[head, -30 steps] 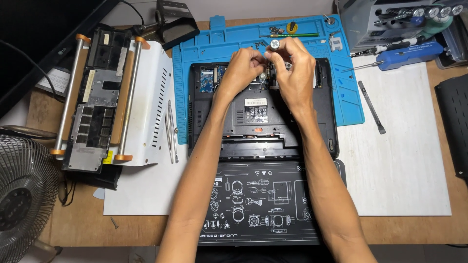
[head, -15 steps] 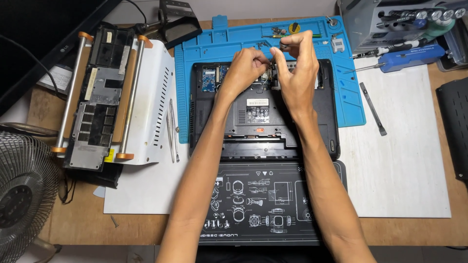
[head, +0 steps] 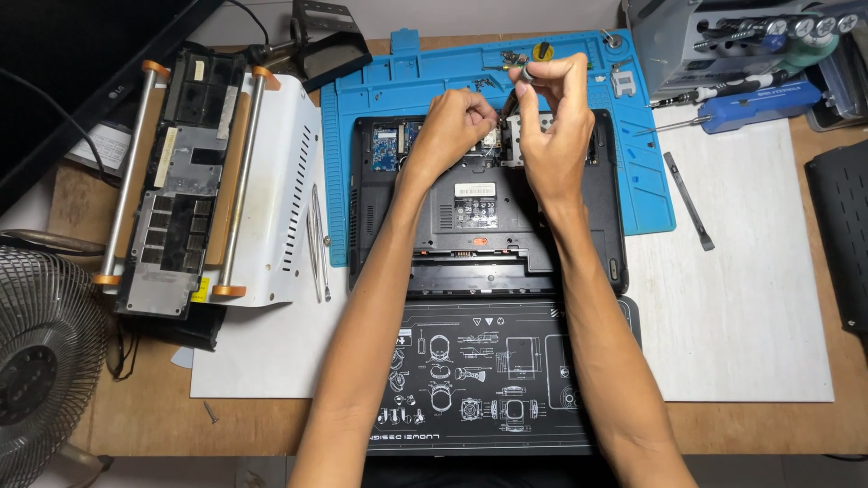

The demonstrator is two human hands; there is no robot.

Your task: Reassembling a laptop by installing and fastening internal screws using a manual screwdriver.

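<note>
A black laptop (head: 470, 212) lies bottom up on a blue work mat (head: 407, 86), with open bays showing circuit boards at its far edge. My left hand (head: 457, 122) rests curled over the far middle of the laptop, fingertips pinched at a small part beside the open bay. My right hand (head: 553, 122) is raised just to the right of it, fingers closed around the handle of a small screwdriver (head: 523, 77) that points down toward the same bay. Both forearms cross a black printed mat (head: 488, 380) near me.
A white sheet-metal assembly with rollers (head: 217, 181) sits at left, a fan (head: 41, 361) at the near left. Tweezers (head: 316, 239) lie beside the blue mat. A pry tool (head: 689, 188) and a blue screwdriver (head: 755, 95) lie at right, next to a screwdriver set (head: 723, 36). Loose screws dot the blue mat's far edge.
My right hand has lifted and moved away from me with the screwdriver. My left hand has stayed over the laptop's far edge.
</note>
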